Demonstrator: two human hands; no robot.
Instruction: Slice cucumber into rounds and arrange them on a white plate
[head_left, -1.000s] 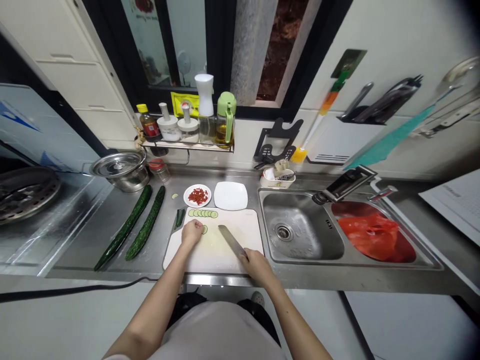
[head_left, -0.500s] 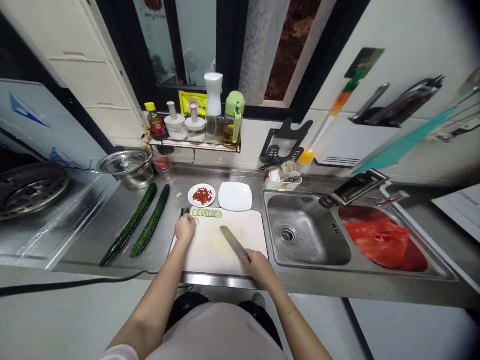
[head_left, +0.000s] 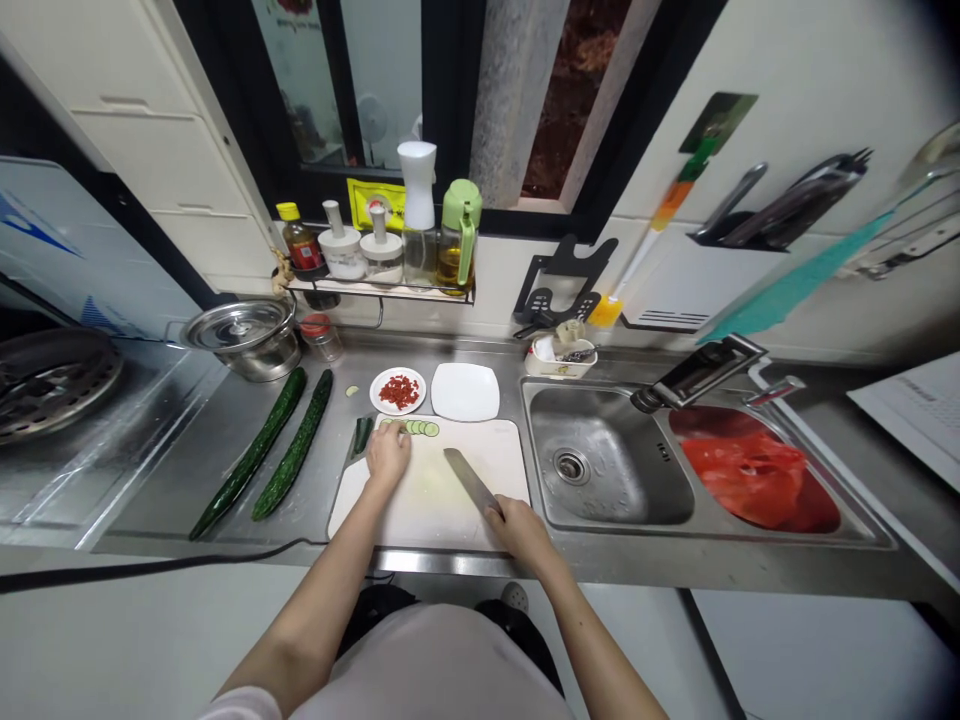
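My left hand (head_left: 388, 456) is over the upper left of the white cutting board (head_left: 487, 450), its fingers curled at a row of cucumber slices (head_left: 427, 429) and covering part of it. What its fingertips hold, if anything, is hidden. My right hand (head_left: 517, 527) is closed round the handle of a knife (head_left: 470, 481), whose blade points up and left over the board. Dark green cucumber pieces (head_left: 362, 434) lie at the board's upper left corner. Behind the board are a plate of chopped red bits (head_left: 399, 391) and a bare white plate (head_left: 465, 391).
Two whole cucumbers (head_left: 251, 450) (head_left: 296, 450) lie left of the board. A lidded steel pot (head_left: 255, 345) and a red-lidded jar (head_left: 321, 337) stand behind them. On the right is a sink (head_left: 611, 460) with a red bag (head_left: 750, 475). A shelf (head_left: 375, 289) holds seasonings.
My left hand has moved right, away from the dark green pieces and onto the slice row. The knife stays in my right hand, nearly unmoved. The view has shifted slightly.
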